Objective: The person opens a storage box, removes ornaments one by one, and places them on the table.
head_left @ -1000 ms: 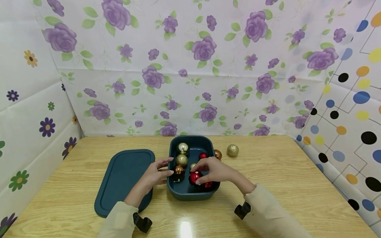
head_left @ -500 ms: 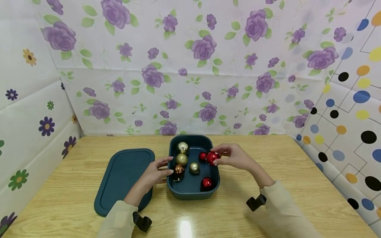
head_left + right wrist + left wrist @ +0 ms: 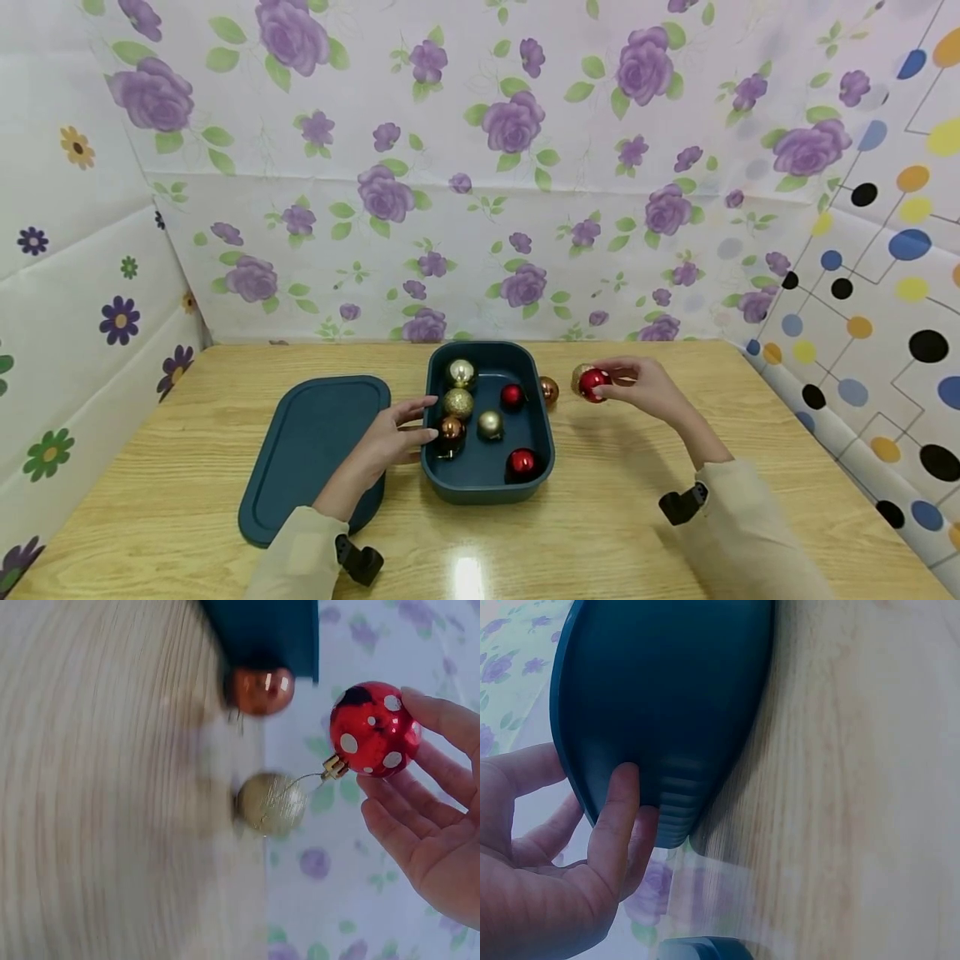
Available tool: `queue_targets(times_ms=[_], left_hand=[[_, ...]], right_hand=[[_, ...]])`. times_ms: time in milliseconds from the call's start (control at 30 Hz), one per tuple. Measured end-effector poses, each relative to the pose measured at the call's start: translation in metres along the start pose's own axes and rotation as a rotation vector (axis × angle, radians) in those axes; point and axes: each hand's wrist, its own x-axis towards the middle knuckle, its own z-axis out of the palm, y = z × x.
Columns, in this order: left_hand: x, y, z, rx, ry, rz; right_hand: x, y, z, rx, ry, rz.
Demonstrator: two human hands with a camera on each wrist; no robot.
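My right hand [image 3: 637,385] pinches a red Christmas bauble with white dots [image 3: 375,729] above the table, right of the dark teal box [image 3: 487,493]. Its gold cap and string hang down in the right wrist view. Just beyond it, a gold glitter bauble [image 3: 271,804] is partly hidden in the head view. My left hand [image 3: 386,442] touches the box's left side, fingers fairly straight against the wall [image 3: 667,697]. In the box lie a pale gold bauble [image 3: 461,372], a glitter one [image 3: 458,404], a copper one [image 3: 452,430], a small gold one [image 3: 491,425] and two red ones [image 3: 522,462].
A teal lid [image 3: 322,442] lies flat on the wooden table [image 3: 630,517], left of the box. A copper bauble [image 3: 550,390] rests against the box's right side. Flowered cloth [image 3: 480,233] hangs behind the table.
My right hand has lifted the dotted red bauble out of the box and carried it right, beside the gold glitter bauble on the table. The left hand has stayed at the box.
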Motion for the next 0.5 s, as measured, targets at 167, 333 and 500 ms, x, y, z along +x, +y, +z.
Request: queue_targets(times_ms=[167, 333, 500], left_hand=[[0.001, -0.001, 0.0, -0.003, 0.001, -0.002], [0.001, -0.001, -0.001, 0.001, 0.003, -0.001], [0.0, 0.0, -0.001, 0.003, 0.001, 0.002]], right_hand=[[-0.002, 0.021, -0.014, -0.068, 0.064, 0.045], [-0.002, 0.04, -0.022, -0.084, 0.115, 0.084], [-0.001, 0.056, -0.023, -0.093, 0.135, 0.141]])
